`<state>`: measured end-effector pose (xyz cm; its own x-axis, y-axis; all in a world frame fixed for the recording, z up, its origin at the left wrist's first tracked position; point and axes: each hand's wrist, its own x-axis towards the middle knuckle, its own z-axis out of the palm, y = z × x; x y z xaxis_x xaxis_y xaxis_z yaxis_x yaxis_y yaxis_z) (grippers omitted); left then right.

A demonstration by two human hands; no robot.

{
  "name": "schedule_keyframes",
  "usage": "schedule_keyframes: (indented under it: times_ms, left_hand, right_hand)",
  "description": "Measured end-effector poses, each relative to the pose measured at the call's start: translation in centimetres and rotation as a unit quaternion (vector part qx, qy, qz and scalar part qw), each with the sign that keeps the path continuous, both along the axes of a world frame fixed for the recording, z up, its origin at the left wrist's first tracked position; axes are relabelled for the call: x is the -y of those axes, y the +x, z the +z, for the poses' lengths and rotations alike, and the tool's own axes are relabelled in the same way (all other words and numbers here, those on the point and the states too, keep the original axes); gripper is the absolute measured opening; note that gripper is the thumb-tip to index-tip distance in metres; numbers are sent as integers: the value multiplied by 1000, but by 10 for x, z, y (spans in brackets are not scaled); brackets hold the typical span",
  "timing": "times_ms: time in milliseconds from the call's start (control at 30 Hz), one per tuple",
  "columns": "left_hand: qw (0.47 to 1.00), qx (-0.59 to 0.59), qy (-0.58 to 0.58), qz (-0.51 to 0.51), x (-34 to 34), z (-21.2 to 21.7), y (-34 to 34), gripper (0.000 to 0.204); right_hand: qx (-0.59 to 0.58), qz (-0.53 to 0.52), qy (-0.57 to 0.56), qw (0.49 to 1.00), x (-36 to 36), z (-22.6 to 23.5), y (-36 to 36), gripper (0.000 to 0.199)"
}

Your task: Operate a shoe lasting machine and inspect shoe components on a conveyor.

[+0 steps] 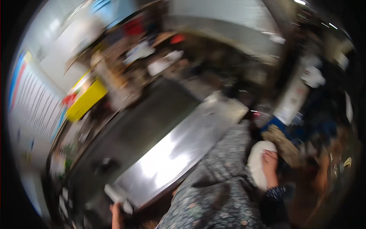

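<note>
The picture is smeared by motion. My right hand (270, 162) lies over a smooth white oval object (257, 168), its fingers curled onto the surface at my right side; its exact kind is unclear. At the lower left, my left hand (116, 213) is by a pale, long object (114, 194) at the near corner of a shiny metal work surface (164, 156). Its fingers are too blurred to show whether they grip that object. Patterned dark clothing (213, 191) covers my front, between the two hands.
Beyond the metal surface runs a dark recessed strip (145, 126). A yellow box (87, 100) stands at the far left among blurred clutter. Pale material (234, 108) sits at the metal surface's far end. A brown, rough piece (281, 145) is beyond my right hand.
</note>
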<state>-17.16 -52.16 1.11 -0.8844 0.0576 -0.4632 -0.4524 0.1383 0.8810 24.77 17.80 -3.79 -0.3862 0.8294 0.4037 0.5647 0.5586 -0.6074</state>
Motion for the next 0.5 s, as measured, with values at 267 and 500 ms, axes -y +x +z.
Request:
schedule_keyframes:
  times_ms: [267, 500]
  left_hand:
    - [968, 87, 118, -205, -290, 80, 54, 50]
    - [721, -275, 79, -632, -514, 173, 146, 72]
  right_hand:
    - [-37, 245, -124, 961, -21, 95, -85, 35]
    - [-287, 170, -104, 937, 14, 204, -134, 50]
